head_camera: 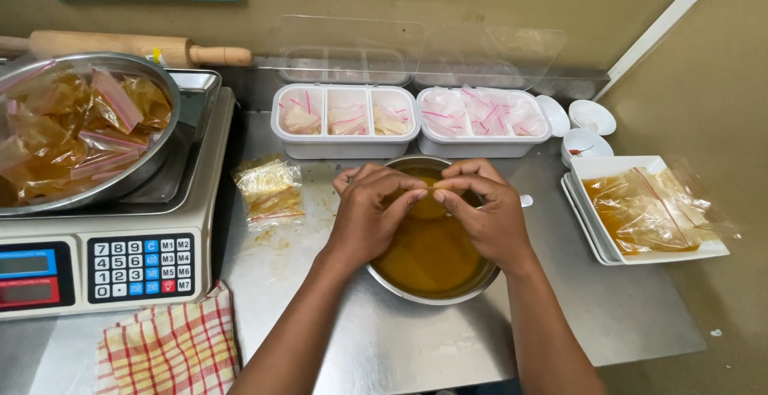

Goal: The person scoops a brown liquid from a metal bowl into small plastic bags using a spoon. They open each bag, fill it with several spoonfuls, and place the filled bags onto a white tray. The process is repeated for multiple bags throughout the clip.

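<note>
sauce-filled bags (72, 135) in scale bowl, blue and red screens (28, 277)

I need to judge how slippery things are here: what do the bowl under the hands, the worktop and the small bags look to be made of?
The bowl looks like stainless steel: thin grey rim with a dull shine. The worktop also looks like brushed steel, matte grey with soft reflections and yellow smears. The small bag beside the bowl seems thin clear plastic film, crinkled and glossy, with a pink closure strip. Both hands, left and right, pinch something above the bowl.
</note>
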